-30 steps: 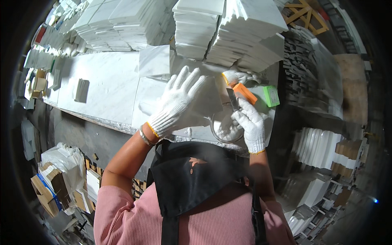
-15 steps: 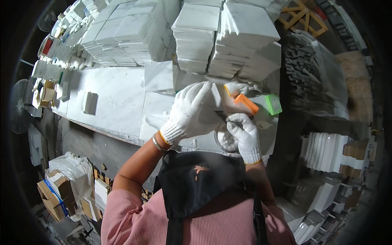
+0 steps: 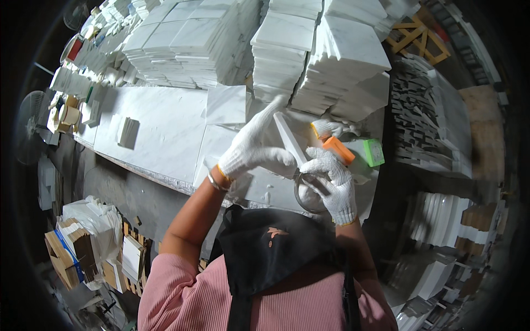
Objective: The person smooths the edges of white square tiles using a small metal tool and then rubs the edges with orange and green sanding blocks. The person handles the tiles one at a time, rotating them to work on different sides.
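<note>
A thin white marble tile (image 3: 289,138) stands edge-up over the near right part of the bench. My left hand (image 3: 251,148), in a white knitted glove, is at its left side with fingers stretched and thumb spread wide. My right hand (image 3: 334,185), gloved alike, pinches the tile's near end between thumb and fingers. Beneath that hand is a round bowl (image 3: 309,199) with pale contents, partly covered by the fingers. The dark blade seen earlier in the right hand is not visible. Just beyond lie an orange block (image 3: 338,150) and a bright green block (image 3: 374,153).
Tall stacks of marble tiles (image 3: 287,33) line the bench's far side. One square tile (image 3: 226,105) leans before them. A crumpled glove (image 3: 337,128) lies beyond the orange block. Small upright pieces (image 3: 122,129) stand at left. Stacked dark-edged strips (image 3: 417,105) are at right.
The tile has turned from showing its face to standing edge-on. My left hand's thumb has spread from its fingers. My right hand has moved onto the tile's near end; the blade is out of sight.
</note>
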Motion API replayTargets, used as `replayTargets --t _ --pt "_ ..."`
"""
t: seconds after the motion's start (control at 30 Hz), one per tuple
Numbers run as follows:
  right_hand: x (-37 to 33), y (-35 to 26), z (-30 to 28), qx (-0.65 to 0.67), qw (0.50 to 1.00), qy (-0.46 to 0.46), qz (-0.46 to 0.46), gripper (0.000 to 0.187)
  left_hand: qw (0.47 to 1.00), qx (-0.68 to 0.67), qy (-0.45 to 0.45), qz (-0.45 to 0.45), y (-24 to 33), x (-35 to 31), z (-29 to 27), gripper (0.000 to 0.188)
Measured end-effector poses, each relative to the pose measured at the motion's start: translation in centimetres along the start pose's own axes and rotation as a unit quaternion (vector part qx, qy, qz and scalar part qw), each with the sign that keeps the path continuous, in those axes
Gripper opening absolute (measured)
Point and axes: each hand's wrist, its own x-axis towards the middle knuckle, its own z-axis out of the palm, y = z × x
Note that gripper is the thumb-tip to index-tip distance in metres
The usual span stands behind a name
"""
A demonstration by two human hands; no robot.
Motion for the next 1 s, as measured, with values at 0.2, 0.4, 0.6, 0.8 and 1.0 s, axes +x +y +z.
replayTargets --t 0.2,0.4,0.6,0.8,1.0 --pt "1.6 -1.3 -2.6 0.169 0.975 -0.01 0.145 0.028 0.93 -0.315 -0.059 -0.183 0.2 0.6 -1.5 0.066" --pt "5.7 -2.8 -2.4 -0.07 0.994 -0.089 -0.002 0.029 0.937 -0.303 -0.049 -0.167 -0.2 0.6 -1.3 0.05" --pt "5.7 -2.0 -1.8 -0.04 0.992 -0.116 0.039 0.029 0.954 -0.241 -0.047 -0.172 0.7 1.0 -1.3 0.039" --pt "4.3 -3.0 -2.9 -0.106 0.985 -0.131 0.024 0.028 0.922 -0.338 -0.056 -0.179 -1.2 0.5 -1.0 0.041" --pt "8.2 -3.5 -1.2 -0.172 0.972 -0.136 -0.083 0.031 0.96 -0.244 -0.069 -0.114 -1.1 1.2 -1.2 0.044"
